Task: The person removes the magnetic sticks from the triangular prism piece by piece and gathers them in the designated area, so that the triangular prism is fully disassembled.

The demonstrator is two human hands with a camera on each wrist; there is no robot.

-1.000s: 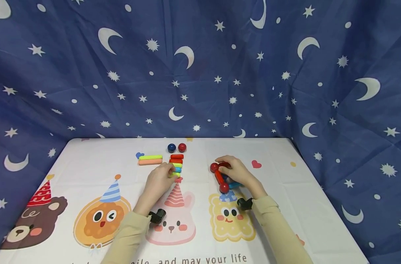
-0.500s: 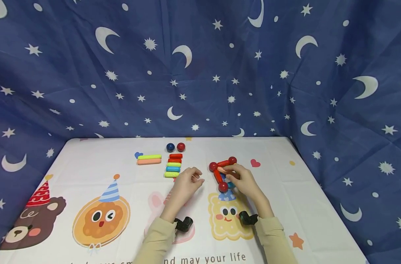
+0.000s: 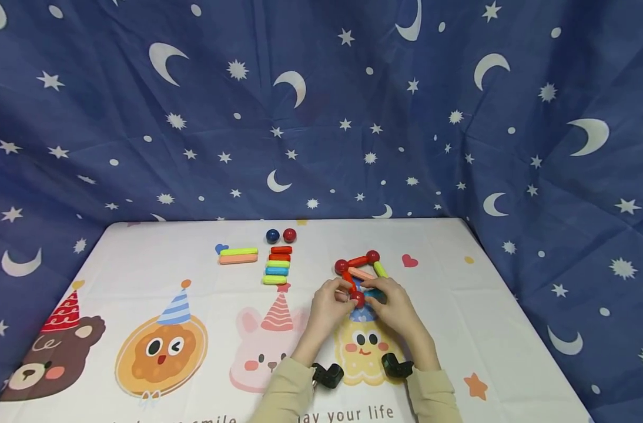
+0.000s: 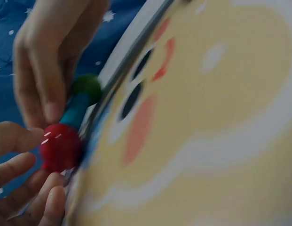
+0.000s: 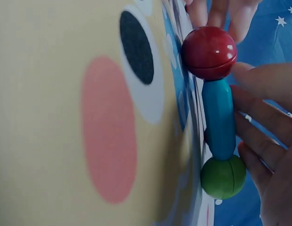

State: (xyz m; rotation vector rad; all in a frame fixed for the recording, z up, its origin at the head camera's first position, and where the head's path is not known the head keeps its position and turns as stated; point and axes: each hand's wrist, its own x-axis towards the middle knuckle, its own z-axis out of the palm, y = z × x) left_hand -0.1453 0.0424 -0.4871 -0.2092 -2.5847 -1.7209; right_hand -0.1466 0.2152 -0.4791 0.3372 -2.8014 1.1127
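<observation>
A frame of magnetic balls and rods lies on the right half of the table. My left hand (image 3: 327,311) pinches its near red ball (image 3: 357,299) between thumb and fingers. Against the same ball, my right hand (image 3: 399,311) has its thumb, while its fingers curl behind a blue rod (image 5: 218,120). That rod joins the ball to a green ball (image 5: 224,177), hidden in the head view. A red rod (image 3: 348,281) runs back to a corner red ball (image 3: 341,267); another red rod (image 3: 357,261) reaches a far red ball (image 3: 372,256). An orange rod (image 3: 361,274) crosses inside.
A yellow-green rod (image 3: 380,269) slants from the far ball. Left of the frame lies a column of short rods (image 3: 277,264), with a blue ball (image 3: 272,236) and a loose red ball (image 3: 290,235) behind. Two long rods (image 3: 238,255) lie farther left. A starry curtain (image 3: 321,117) backs the table.
My left hand has left the column of short rods and moved right to the near red ball. My right hand has drawn back from the far part of the frame towards that ball.
</observation>
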